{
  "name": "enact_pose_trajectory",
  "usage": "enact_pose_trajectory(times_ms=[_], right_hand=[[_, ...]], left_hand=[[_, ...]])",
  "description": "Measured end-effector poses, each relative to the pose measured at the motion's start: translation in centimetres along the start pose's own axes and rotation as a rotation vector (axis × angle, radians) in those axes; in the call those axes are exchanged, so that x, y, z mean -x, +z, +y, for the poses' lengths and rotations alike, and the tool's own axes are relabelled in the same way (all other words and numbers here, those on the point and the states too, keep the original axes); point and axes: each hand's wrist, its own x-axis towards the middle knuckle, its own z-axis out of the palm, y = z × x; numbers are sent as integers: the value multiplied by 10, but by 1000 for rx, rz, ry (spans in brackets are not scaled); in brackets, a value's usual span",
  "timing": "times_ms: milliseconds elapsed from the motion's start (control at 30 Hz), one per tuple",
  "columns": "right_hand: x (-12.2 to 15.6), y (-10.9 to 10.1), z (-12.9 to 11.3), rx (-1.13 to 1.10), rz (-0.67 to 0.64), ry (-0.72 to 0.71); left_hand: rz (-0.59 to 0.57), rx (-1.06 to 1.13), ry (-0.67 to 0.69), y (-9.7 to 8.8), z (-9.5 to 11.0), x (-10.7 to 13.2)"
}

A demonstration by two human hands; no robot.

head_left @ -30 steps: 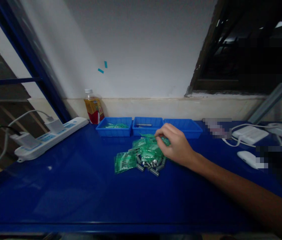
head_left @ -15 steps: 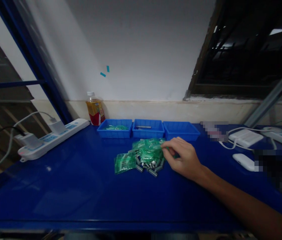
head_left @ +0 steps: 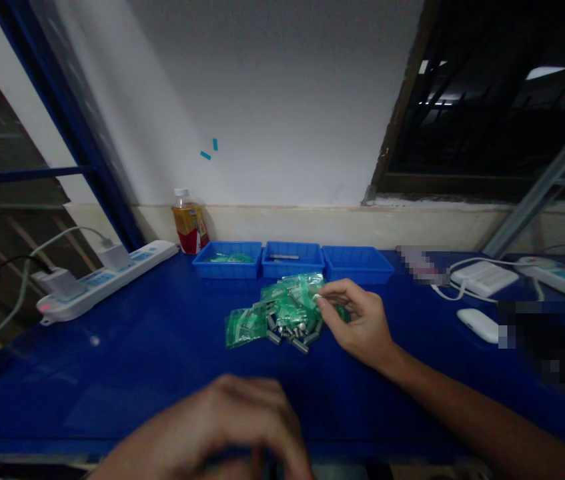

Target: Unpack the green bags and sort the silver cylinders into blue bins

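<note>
My right hand is at the right side of a pile of small green plastic bags. Its thumb and forefinger pinch the edge of a green plastic bag at the top of the pile. Short grey metal cylinders lie loose in front of the pile. One flat green bag with small parts inside rests at the left. Low at the front edge, my left hand is blurred by motion, back of the hand up; its fingertips are hidden.
Three blue trays stand in a row behind the pile: the left tray holds green bags, the middle tray a metal piece, beside the right tray. A bottle and power strip are left; a white case is right.
My left hand has come into view at the bottom. My right hand still pinches at the pile, and a green bag there has shifted upright a little. The view has moved slightly.
</note>
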Motion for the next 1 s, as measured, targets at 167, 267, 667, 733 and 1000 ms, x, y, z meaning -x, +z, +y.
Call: enact_pose_trajectory(times_ms=[167, 267, 667, 733, 1000], right_hand=[[4, 6, 0, 171, 115, -301], [2, 1, 0, 258, -1, -509], [-22, -1, 9, -189, -188, 393], [-21, 1, 17, -154, -131, 412], [-7, 11, 19, 278, -141, -159]], left_hand=[[542, 338, -64, -43, 30, -62], [461, 474, -128, -52, 26, -93], [675, -759, 619, -51, -12, -119], [654, -626, 562, -50, -16, -119], [637, 524, 215, -50, -21, -117]])
